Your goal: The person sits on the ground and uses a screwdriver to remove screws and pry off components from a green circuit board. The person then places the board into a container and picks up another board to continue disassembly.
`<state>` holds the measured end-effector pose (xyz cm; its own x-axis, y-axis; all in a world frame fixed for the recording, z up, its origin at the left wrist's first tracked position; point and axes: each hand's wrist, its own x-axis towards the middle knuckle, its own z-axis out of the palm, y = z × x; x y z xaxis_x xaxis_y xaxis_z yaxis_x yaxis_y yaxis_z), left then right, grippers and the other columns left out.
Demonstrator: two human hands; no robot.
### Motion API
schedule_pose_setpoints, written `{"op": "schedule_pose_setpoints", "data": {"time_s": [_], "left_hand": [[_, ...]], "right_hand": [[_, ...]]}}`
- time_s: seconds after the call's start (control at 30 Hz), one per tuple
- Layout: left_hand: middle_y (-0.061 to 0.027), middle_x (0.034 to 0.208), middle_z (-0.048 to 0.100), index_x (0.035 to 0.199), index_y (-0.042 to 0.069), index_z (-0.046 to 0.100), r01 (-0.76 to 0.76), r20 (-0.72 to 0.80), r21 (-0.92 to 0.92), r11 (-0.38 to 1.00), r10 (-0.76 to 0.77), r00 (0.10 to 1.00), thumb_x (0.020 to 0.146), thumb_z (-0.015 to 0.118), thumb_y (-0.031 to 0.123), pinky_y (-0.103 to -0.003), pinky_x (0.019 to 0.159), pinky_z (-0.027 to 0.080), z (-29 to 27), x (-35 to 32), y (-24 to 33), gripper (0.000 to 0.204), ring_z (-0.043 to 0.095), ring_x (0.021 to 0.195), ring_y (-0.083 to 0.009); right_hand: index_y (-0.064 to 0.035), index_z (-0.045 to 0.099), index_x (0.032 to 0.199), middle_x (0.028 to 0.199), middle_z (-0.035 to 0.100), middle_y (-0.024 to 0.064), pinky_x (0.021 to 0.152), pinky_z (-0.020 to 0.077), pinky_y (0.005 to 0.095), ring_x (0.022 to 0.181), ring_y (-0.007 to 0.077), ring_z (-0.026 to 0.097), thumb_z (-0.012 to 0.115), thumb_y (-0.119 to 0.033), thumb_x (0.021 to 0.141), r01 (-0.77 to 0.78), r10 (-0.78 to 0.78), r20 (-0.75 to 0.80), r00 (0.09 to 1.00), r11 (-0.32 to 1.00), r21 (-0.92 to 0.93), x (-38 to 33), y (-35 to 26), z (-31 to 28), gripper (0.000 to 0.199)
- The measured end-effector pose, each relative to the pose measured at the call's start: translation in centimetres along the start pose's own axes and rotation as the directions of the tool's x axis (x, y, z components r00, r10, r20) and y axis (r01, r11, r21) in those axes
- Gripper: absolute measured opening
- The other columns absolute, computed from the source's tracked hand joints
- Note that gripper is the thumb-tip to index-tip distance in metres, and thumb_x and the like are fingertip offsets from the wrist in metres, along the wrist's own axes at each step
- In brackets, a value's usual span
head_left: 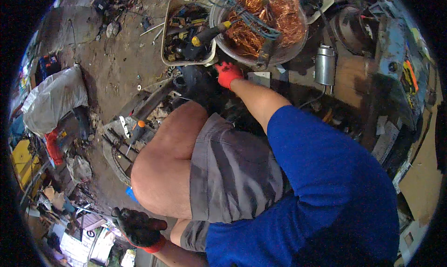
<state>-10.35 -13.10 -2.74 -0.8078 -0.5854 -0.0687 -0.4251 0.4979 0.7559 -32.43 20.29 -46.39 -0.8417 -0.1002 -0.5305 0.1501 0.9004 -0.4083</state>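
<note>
Head view: right hand (229, 74) in a red glove, reaching forward past the bent knee (167, 155), fingers curled down onto a black, rounded motor-like part (195, 83) on the ground; how firmly gripped, cannot tell, since the fingertips sit hidden against the dark casing. Just beyond those fingers, a metal bowl (279, 57) heaped with tangled copper wire (265, 15), with blue-grey cable (247, 13) draped over the heap. Beside the bowl, ahead and to the left of the fingers, a beige plastic tub (170, 29) of small scrap pieces, a yellow-and-black tool handle (209, 34) resting across its rim. To the right of the fingers, well apart, a small silver cylinder (325, 64) standing upright. Left hand (138, 227) in a dark, grimy glove with red cuff, low behind the thigh, fingers loosely bent and holding nothing visible. Ahead of those fingers, an orange-handled screwdriver (135, 132) lying on a round metal piece (116, 157). Farther left, a crumpled grey bag (56, 97) on the dirt floor (116, 62).
</note>
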Motion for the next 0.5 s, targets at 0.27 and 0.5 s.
{"op": "schedule_pose_setpoints", "data": {"time_s": [0.27, 0.5], "left_hand": [[-0.0096, 0.090, 0.064, 0.095, -0.002, 0.062, 0.096, -0.153, -0.008, 0.995, -0.096, 0.984, 0.089, 0.055, 0.025, -0.039, 0.106, 0.039, 3.1, 0.6, 1.5, 0.029, 0.060, 0.089, -0.0238], [-0.0114, 0.120, 0.064, 0.142, 0.004, 0.037, 0.057, -0.056, 0.227, 0.972, -0.045, 0.997, 0.098, 0.044, 0.024, -0.028, 0.073, 0.054, 0.8, 1.7, -1.3, 0.049, 0.065, 0.099, -0.0202]], "right_hand": [[-0.0182, 0.052, 0.131, 0.122, 0.056, 0.0145, 0.096, 0.0422, 0.0434, 0.110, 0.0329, 0.054, 0.060, -0.035, 0.083, 0.254, -0.254, 0.029, 0.967, 0.943, -0.215, 2.2, 2.1, 1.2, 0.051], [-0.0172, 0.051, 0.129, 0.115, 0.060, 0.0129, 0.094, 0.0441, 0.0443, 0.110, 0.0336, 0.055, 0.064, -0.030, 0.081, 0.273, -0.288, -0.076, 0.955, 0.948, -0.162, 1.5, 1.8, 2.4, 0.051]]}}
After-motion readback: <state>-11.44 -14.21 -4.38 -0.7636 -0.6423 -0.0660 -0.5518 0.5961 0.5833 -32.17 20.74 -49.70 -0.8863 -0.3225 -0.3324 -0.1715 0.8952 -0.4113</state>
